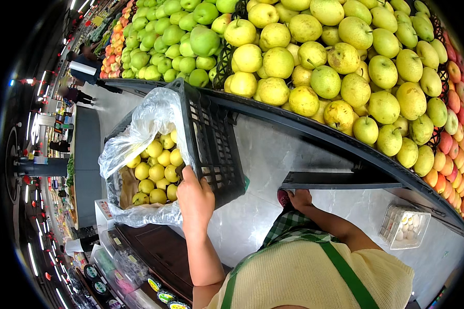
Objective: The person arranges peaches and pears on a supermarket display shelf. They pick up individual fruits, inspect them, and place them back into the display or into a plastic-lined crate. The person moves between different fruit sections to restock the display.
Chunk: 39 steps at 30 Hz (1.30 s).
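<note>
My left hand grips the near rim of a black slatted plastic crate. The crate is tilted and lined with a clear plastic bag, its edge folded over the rim. Yellow-green pears lie inside on brown paper. My right hand is at the end of a black panel that juts out from under the fruit stand, its fingers on the panel's edge and partly hidden. Above both hands, a sloped display of yellow pears spans the stand.
Green apples and red apples flank the pears. A dark ledge edges the stand. A clear bin with eggs stands on the grey floor. At lower left is a brown counter with plastic boxes. People stand far off.
</note>
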Motion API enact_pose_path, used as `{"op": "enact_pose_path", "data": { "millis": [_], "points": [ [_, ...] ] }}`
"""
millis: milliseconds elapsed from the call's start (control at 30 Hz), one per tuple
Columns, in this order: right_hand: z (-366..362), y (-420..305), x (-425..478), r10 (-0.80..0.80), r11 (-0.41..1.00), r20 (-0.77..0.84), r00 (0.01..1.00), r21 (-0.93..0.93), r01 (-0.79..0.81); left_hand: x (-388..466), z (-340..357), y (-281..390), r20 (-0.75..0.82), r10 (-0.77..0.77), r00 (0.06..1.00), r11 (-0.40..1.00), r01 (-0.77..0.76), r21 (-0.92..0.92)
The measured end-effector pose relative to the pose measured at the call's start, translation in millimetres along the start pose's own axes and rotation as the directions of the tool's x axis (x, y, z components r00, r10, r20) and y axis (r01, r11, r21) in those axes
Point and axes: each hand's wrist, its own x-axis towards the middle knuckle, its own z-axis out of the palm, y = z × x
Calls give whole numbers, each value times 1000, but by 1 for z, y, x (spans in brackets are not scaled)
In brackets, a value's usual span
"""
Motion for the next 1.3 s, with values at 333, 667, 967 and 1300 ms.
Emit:
{"op": "enact_pose_path", "data": {
  "millis": [333,667,967,1300],
  "points": [
    [-1,11,0,-74,991,197,978,-94,94,2,0,1,-38,4,999,1000,-4,-9],
    [-20,7,28,-40,987,266,963,-142,80,1,-2,-1,-27,-12,1000,999,11,-39],
    [-42,10,59,-88,991,186,979,-80,104,1,-1,1,-31,-45,998,999,45,-6],
    [-123,-36,13,-593,788,-411,692,-121,603,2,2,-5,-34,-8,999,1000,8,3]
  ]
}}
